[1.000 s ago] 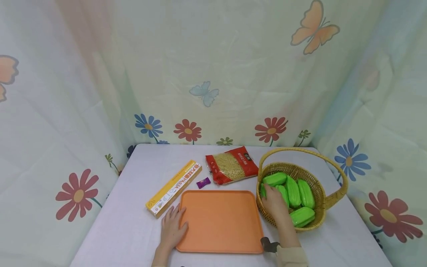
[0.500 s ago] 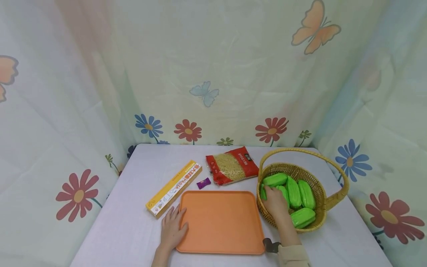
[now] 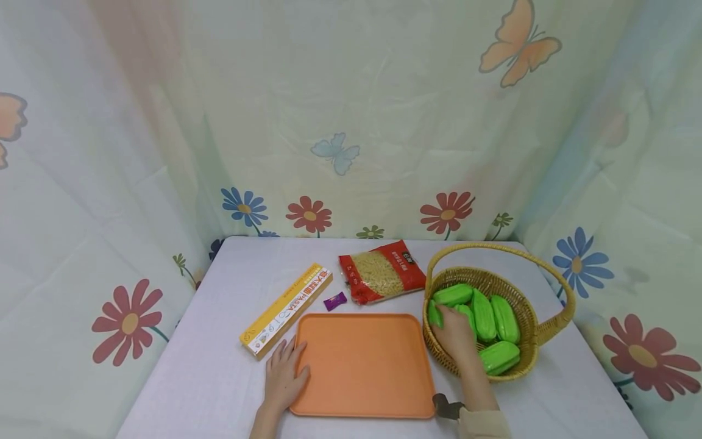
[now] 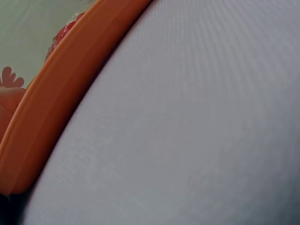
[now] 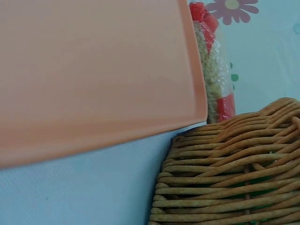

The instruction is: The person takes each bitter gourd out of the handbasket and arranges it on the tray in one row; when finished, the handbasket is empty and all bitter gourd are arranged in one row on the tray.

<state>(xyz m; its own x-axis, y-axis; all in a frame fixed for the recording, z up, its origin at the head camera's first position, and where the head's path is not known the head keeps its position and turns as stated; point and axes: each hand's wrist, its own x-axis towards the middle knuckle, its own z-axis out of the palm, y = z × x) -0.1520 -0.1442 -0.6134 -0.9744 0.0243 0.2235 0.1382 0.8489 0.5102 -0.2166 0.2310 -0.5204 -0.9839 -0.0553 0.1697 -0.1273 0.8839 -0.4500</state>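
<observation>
In the head view a wicker basket (image 3: 529, 347) with a tall handle holds several glossy green, ridged, elongated fruits (image 3: 483, 314). My right hand (image 3: 455, 335) reaches into its left side. The fingers grip a green ridged fruit (image 3: 435, 314) by the basket's left wall, and the hand hides part of it. My left hand (image 3: 283, 375) rests with spread fingers at the left edge of an orange tray (image 3: 362, 366), thumb over the rim. The left wrist view shows the tray's outer side (image 4: 61, 103). The basket's weave (image 5: 225, 178) blocks the right wrist view of the fingers.
Behind the tray lie a red bag of pasta (image 3: 381, 272) and a small purple wrapped sweet (image 3: 335, 300). A long yellow-and-white pasta box (image 3: 286, 311) lies slantwise to the left. The basket's arched handle (image 3: 493, 246) rises above it. Patterned curtains (image 3: 274, 122) surround the white table (image 3: 192, 366).
The right hand has shifted very slightly to the right inside the basket, and a little more of the green fruit under its fingers shows. The left hand has stayed in place.
</observation>
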